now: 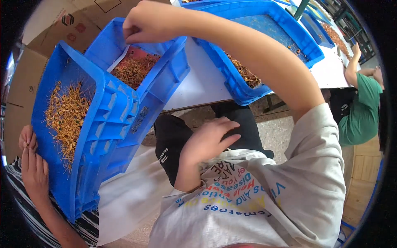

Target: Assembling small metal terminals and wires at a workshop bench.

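My right arm reaches across to the left, and my right hand (142,25) is closed above the far end of a blue plastic bin (105,45); what its fingers hold, if anything, is hidden. In that bin lies a heap of thin reddish-brown stems with small dark heads (136,72), partly over a red and white piece (137,52). My left hand (209,139) hovers over my lap, slightly blurred, its thumb and fingers apart and nothing in it. Nearer on the left, a second blue bin (93,70) contains a loose pile of yellow-orange stems (68,115).
At the left edge, a co-worker's hands (33,155) meet beside the second bin. A large blue tray (264,20) with brown stems (244,72) stands on the white table (206,78). Cardboard boxes (49,33) rise behind. Another person in green (359,111) sits far right.
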A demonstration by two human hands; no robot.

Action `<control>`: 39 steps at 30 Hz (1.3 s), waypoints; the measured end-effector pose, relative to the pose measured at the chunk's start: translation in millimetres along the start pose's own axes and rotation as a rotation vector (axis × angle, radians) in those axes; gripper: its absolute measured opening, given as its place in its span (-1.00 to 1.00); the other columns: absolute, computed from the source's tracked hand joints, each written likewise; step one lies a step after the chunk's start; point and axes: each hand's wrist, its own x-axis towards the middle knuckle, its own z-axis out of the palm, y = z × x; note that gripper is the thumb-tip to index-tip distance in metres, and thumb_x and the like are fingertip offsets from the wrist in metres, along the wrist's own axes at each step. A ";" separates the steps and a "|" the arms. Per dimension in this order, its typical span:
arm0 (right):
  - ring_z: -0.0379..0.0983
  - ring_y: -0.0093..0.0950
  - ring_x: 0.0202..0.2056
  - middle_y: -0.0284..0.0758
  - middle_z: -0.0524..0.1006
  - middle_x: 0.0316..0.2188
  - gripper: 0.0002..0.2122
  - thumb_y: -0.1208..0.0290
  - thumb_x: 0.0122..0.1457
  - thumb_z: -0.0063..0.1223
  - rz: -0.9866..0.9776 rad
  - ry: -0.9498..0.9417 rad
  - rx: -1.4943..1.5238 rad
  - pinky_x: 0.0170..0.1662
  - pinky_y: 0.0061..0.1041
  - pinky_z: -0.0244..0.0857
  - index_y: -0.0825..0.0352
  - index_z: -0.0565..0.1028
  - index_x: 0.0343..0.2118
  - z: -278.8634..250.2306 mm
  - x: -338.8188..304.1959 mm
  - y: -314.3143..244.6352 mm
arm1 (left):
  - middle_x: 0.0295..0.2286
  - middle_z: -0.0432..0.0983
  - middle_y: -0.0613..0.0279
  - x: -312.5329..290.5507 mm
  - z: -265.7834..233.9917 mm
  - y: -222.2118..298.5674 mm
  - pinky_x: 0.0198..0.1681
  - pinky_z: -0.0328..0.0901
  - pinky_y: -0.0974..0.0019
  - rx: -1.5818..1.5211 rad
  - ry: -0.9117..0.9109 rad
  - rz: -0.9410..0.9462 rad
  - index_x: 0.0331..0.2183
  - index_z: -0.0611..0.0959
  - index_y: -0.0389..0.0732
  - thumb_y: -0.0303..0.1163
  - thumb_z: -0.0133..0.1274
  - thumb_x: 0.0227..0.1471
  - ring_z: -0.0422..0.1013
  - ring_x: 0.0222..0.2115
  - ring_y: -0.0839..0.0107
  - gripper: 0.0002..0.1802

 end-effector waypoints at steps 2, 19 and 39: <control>0.44 -0.47 -0.59 -0.36 0.60 -0.56 -0.85 0.35 0.10 0.20 -0.005 -0.009 0.169 -0.45 -0.49 0.37 0.33 0.66 -0.41 -17.9 -14.6 5.8 | -0.31 0.54 0.12 -1.5 -10.1 7.5 -0.31 0.33 0.31 -0.125 0.062 -0.038 -0.21 0.64 -0.27 -0.36 0.10 0.09 0.45 -0.42 0.26 -0.76; 0.40 -0.59 -0.56 -0.38 0.57 -0.54 -0.91 0.50 0.10 0.20 0.193 -0.061 0.750 -0.40 -0.67 0.32 0.39 0.59 -0.48 -84.2 -152.0 -71.6 | -0.38 0.51 0.12 -6.0 -27.1 47.8 -0.45 0.13 0.56 -0.991 0.772 0.183 -0.25 0.56 -0.32 -0.36 -0.17 0.27 0.27 -0.50 0.53 -0.74; 0.27 -0.69 -0.61 -0.40 0.53 -0.57 -0.99 0.57 0.04 0.23 0.419 0.505 0.808 -0.53 -0.77 0.13 0.37 0.62 -0.45 -15.5 -199.0 -102.7 | -0.37 0.49 0.20 1.6 -1.4 29.9 -0.48 0.10 0.59 -1.071 0.791 0.138 -0.16 0.55 -0.33 -0.35 -0.05 0.25 0.25 -0.49 0.59 -0.76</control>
